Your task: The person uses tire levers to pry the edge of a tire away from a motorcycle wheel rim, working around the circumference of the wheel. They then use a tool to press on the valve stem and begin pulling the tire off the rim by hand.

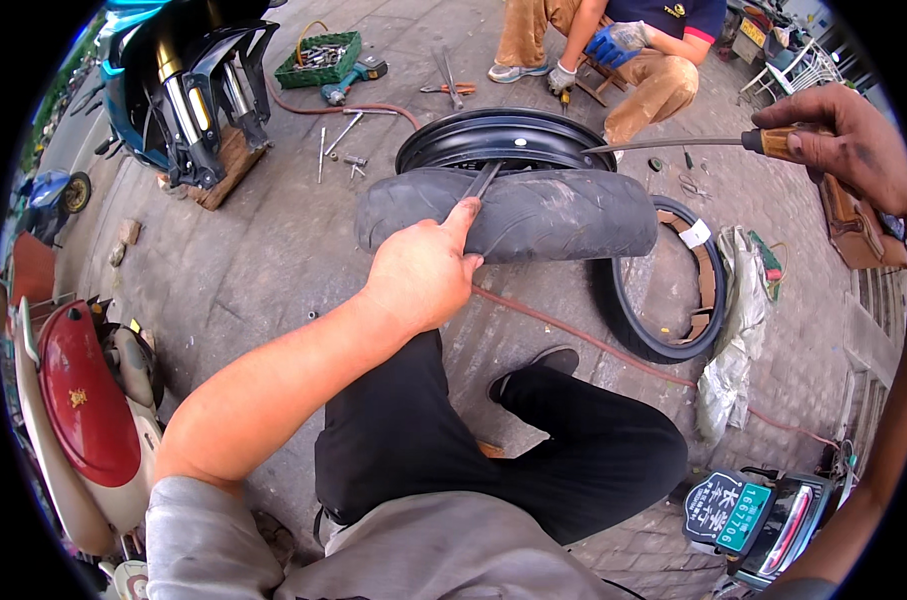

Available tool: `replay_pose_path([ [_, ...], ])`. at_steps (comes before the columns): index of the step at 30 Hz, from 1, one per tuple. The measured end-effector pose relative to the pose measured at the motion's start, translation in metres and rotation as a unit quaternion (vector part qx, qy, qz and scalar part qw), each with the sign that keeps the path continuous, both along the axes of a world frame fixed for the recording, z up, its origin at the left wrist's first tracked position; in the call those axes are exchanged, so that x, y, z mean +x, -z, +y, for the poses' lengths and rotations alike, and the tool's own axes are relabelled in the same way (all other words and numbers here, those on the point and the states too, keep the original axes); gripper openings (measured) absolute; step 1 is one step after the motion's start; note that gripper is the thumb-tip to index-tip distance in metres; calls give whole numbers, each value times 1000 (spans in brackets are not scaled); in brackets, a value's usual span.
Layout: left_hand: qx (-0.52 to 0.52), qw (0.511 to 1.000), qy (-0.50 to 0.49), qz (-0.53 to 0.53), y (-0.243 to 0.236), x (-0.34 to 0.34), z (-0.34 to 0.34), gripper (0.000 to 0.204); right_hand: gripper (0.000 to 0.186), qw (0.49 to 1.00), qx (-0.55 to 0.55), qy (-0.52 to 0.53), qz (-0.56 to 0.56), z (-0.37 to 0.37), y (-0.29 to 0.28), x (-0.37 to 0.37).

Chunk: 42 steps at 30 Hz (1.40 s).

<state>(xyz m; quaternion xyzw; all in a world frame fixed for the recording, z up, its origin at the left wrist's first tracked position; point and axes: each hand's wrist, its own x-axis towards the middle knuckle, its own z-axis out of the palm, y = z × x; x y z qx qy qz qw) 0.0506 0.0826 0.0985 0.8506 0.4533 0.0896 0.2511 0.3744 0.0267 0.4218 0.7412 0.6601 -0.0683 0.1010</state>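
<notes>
Left hand (423,275) has its fingers curled round a flat tyre lever (481,181) wedged between the worn tyre (533,213) and black rim (503,138) on the pavement. Right hand (848,145) — fist clamped on a wooden-handled screwdriver (673,143) — hovers over the rim's far side.

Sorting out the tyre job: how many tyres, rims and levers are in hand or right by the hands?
Tyres: 2, one on the rim, one on the ground
Rims: 1
Levers: 2, left, right
Total: 5
</notes>
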Motion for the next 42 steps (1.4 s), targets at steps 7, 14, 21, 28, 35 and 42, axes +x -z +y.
replay_pose_path([
  [7, -20, 1000, -10, 16, -5, -13, 13, 65, 34, 998, -66, -15, 7, 58, 10, -17],
  [14, -29, 1000, 5, 12, -9, -6, 21, 64, 39, 985, -90, -145, -2, 101, -7, 17],
  [21, -25, 999, -4, 20, -5, -14, 21, 66, 38, 993, -102, -38, -37, 122, 5, -18],
  [28, -24, 1000, 4, 13, -2, -20, 24, 62, 39, 993, -108, 5, -50, 124, 16, -39],
  [35, -39, 999, 2, 21, -17, -14, 67, 53, 39, 995, -6, -47, -84, 21, 91, -72],
  [42, -60, 997, 34, 42, -30, -7, 79, 54, 66, 939, -65, 168, 292, -47, 139, -72],
])
